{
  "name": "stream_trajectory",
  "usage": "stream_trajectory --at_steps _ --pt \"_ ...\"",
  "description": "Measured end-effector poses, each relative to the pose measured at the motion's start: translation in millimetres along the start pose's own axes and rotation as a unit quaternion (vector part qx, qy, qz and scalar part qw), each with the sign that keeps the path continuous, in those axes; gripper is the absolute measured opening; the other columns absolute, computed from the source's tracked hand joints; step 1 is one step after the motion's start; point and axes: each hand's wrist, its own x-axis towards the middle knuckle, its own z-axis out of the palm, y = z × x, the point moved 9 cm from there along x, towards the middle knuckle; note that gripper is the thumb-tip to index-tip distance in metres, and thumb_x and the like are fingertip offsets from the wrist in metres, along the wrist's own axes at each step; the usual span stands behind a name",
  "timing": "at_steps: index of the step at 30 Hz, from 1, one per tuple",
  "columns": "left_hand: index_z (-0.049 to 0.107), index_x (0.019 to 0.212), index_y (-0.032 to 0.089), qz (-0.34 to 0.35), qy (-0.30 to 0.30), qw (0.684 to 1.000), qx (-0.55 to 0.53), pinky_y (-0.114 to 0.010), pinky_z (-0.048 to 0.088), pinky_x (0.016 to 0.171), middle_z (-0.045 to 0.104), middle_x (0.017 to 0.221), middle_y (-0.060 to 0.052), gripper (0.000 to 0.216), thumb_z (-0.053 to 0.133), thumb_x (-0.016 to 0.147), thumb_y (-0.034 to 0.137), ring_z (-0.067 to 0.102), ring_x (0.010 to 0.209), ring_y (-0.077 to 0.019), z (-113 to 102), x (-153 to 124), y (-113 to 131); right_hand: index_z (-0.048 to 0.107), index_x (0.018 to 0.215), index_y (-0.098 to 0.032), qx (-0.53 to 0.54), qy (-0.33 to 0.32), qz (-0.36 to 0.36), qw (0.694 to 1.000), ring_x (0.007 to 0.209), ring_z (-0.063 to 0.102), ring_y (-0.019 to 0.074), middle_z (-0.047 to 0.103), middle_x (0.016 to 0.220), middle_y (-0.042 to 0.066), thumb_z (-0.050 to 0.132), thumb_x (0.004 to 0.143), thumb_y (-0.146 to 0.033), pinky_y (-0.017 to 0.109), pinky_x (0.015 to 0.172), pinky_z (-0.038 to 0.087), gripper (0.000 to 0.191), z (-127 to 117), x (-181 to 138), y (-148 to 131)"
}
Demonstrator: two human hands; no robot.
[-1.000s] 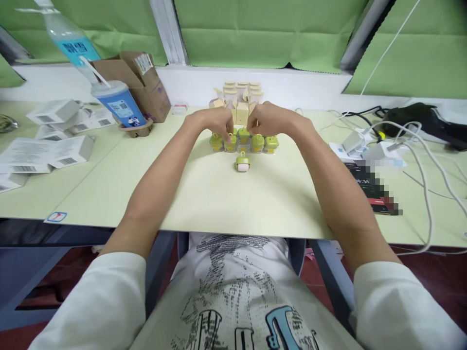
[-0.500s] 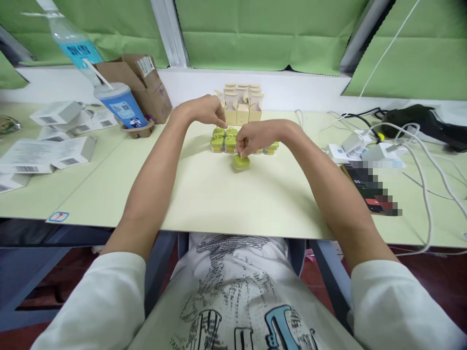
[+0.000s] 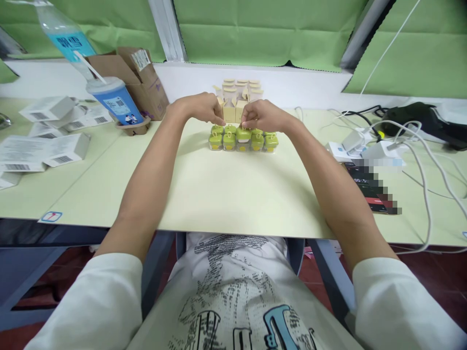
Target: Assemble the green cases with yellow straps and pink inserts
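Two rows of small clear containers with green lids [image 3: 229, 138] stand close together at the back of the table. My right hand [image 3: 260, 116] is closed in a pinch on top of a green lid [image 3: 243, 132], over the middle of the front row. A pale band shows beneath that lid, and it sits a little higher than its neighbours. My left hand [image 3: 206, 108] hovers at the back left of the rows, fingers curled and pressed together, tips close to the rear lids. Whether those tips grip a lid's handle is hidden.
Open cream cardboard boxes [image 3: 229, 113] stand behind the containers. On the left are white boxes [image 3: 25, 150], a blue cup [image 3: 118, 102], a bottle [image 3: 67, 41] and a brown carton [image 3: 148, 87]. A phone [image 3: 365, 187], chargers [image 3: 381, 153] and cables lie on the right.
My right hand has carried the green lid from the table in front of the containers back and up onto the middle of the front row. My left hand has stayed nearly still.
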Motion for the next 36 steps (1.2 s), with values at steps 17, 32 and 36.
stream_trajectory --at_steps 17,32,36 --pt "0.091 0.116 0.027 -0.006 0.011 0.999 -0.031 -0.035 0.053 0.094 0.085 0.095 -0.006 0.052 0.079 0.081 0.063 0.076 0.093 -0.0261 7.1 10.2 -8.9 0.078 0.095 -0.019 -0.019 0.051 -0.062 0.997 0.091 0.077 0.025 0.084 0.094 0.005 0.078 0.093 -0.016 0.042 0.092 0.064 0.004 10.7 13.5 13.2" --pt "0.091 0.095 0.025 0.008 0.031 0.995 -0.091 -0.048 0.05 0.116 0.078 0.083 -0.004 0.03 0.091 0.078 0.05 0.076 0.111 -0.0353 7.9 11.5 -10.3 0.081 0.086 -0.019 -0.003 0.021 -0.085 0.996 0.088 0.078 0.0248 0.086 0.088 0.004 0.08 0.085 -0.012 0.038 0.085 0.062 0.008 20.1 18.1 16.7" --pt "0.09 0.088 0.023 0.008 0.037 0.992 -0.117 -0.051 0.047 0.12 0.077 0.08 -0.005 0.024 0.094 0.076 0.044 0.076 0.114 -0.0381 9.9 15.6 -12.8 0.086 0.087 -0.02 0.001 0.019 -0.085 0.996 0.087 0.078 0.0263 0.085 0.087 0.005 0.086 0.085 -0.02 0.043 0.088 0.061 0.002 20.8 18.5 20.7"
